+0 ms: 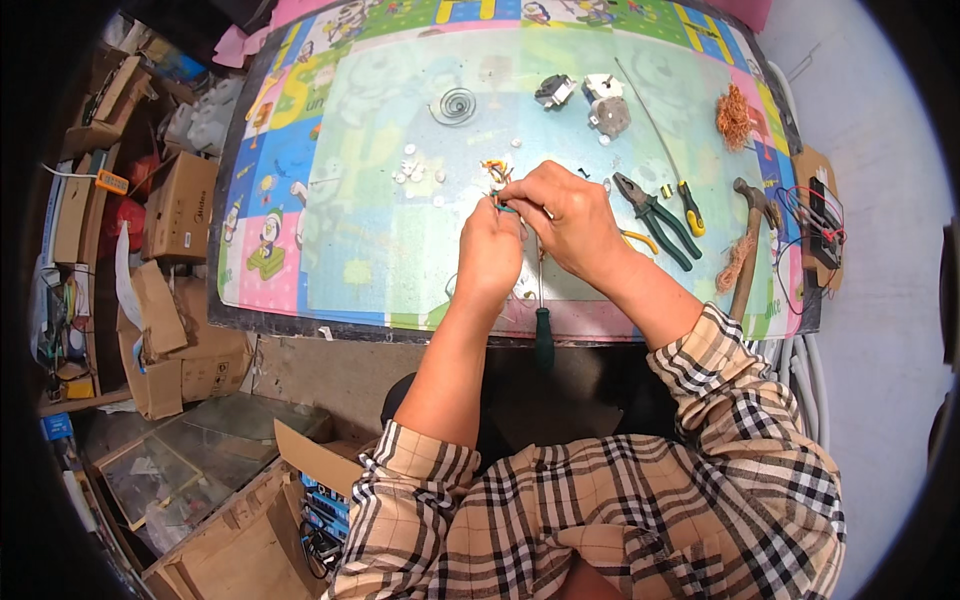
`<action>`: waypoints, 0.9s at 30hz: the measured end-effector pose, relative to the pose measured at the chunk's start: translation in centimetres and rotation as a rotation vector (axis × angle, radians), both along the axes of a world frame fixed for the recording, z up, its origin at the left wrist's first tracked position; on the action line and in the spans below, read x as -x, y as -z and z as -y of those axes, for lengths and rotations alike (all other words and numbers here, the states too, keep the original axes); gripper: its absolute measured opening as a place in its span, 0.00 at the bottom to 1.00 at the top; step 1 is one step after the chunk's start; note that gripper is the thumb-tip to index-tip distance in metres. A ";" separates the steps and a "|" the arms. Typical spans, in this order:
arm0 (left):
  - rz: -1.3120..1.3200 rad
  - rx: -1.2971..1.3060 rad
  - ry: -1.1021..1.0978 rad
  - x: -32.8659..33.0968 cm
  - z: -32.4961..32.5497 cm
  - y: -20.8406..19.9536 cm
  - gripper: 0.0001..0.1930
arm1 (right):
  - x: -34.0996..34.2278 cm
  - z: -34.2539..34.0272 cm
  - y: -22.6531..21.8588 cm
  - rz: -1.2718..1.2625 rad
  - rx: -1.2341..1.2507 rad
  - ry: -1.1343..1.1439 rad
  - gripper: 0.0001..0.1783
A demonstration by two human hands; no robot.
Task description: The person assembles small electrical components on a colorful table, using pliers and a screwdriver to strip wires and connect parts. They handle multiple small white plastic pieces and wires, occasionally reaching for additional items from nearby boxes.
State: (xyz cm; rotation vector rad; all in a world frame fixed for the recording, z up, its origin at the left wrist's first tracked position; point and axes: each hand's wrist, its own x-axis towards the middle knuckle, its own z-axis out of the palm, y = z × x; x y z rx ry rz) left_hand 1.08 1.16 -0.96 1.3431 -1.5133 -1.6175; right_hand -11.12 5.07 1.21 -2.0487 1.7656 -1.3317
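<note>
Close together over the middle of the table, both my hands are closed at their fingertips on thin insulated wires. My left hand (490, 255) pinches them from below. My right hand (572, 212) meets it from the right, thumb and forefinger pressed together. A green wire (506, 208) shows between the fingertips, and a bunch of yellow and orange wire ends (495, 168) sticks out just beyond. My fingers hide the rest of the wires. Below the right hand lies a screwdriver (543, 340) with a dark green handle, which juts over the table's near edge.
Right of my hands lie combination pliers (660, 222), a yellow-black screwdriver (690, 210), a hammer (752, 215) and tangled copper wire (733, 118). Farther back are a flat spiral coil (455, 106), small white caps (413, 171) and a grey motor (608, 115). Cardboard boxes (178, 210) stand left.
</note>
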 end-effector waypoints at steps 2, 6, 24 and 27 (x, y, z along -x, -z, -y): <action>0.055 0.005 -0.008 0.2 -0.1 -0.2 0.09 | 0.3 0.1 0.0 0.010 -0.045 -0.010 0.07; 0.160 0.226 -0.035 0.1 -0.4 0.3 0.10 | 0.4 0.0 -0.5 0.062 -0.108 -0.066 0.06; -0.307 -0.175 -0.014 -0.2 -0.6 -2.1 0.05 | 2.0 1.0 0.8 0.660 -0.352 -0.165 0.08; -0.365 -0.218 -0.075 -0.4 -0.5 -1.8 0.05 | 1.7 0.9 0.2 0.610 -0.348 -0.164 0.08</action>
